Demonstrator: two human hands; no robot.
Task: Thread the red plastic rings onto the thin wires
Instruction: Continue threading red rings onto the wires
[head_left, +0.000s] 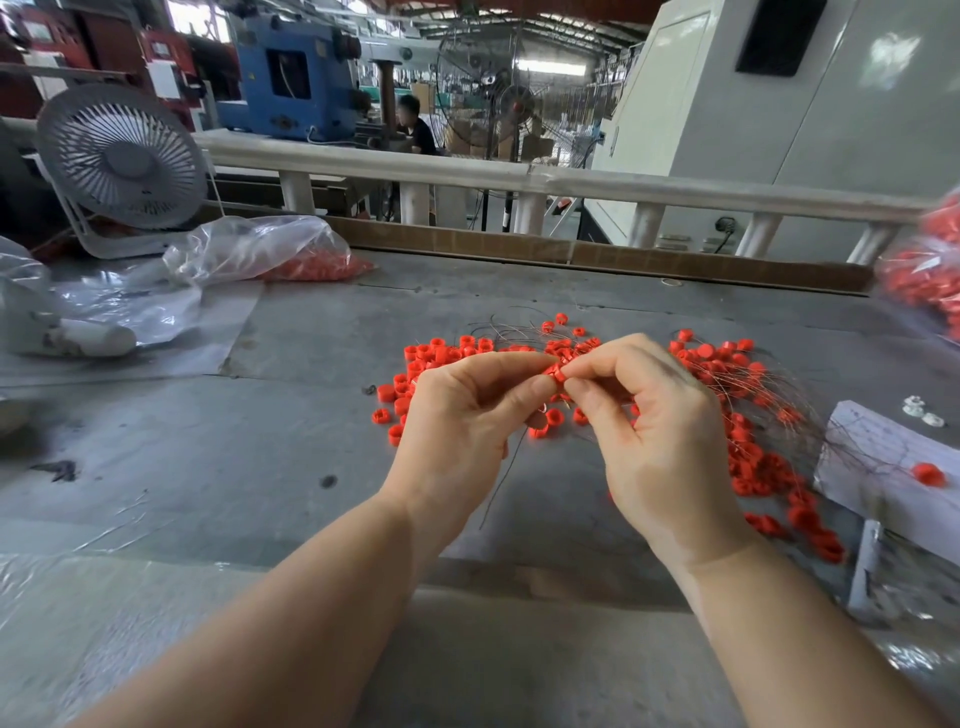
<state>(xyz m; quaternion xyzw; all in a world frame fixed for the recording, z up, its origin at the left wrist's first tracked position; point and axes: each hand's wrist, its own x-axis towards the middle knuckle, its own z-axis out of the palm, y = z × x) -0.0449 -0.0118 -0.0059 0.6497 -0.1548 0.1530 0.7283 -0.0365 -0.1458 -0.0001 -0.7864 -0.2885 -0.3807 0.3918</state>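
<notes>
Hands meet in the middle, just above the gray table (260, 467). The left hand (457, 426) and the right hand (654, 441) both pinch one small red ring (555, 373) between thumb and fingertip. Each grip is closed tight on that ring — the other fingers curl in loosely. The ring is round, short and smooth, like a tiny plastic cap. A thin dark wire (501, 480) hangs down from under the hands and bends toward the table.

Behind and under the hands lies a pile of loose red rings (431, 358), all the same shape. To the right is a second bunch, rings already on wires (753, 415) — the wires are hair-thin and spread out like a fan. That bunch runs down toward a white sheet of paper (883, 462), where one red ring (929, 474) sits alone.

The table top is flat, dull and scuffed, with dark spots. On its far left lies a clear, crinkly plastic bag (249, 249) with more red rings inside. Next to it stands a white fan (122, 161) with a round wire cage. Another clear bag of red rings (924, 275) shows at the right edge. A pale railing (519, 179) runs along the back of the table.
</notes>
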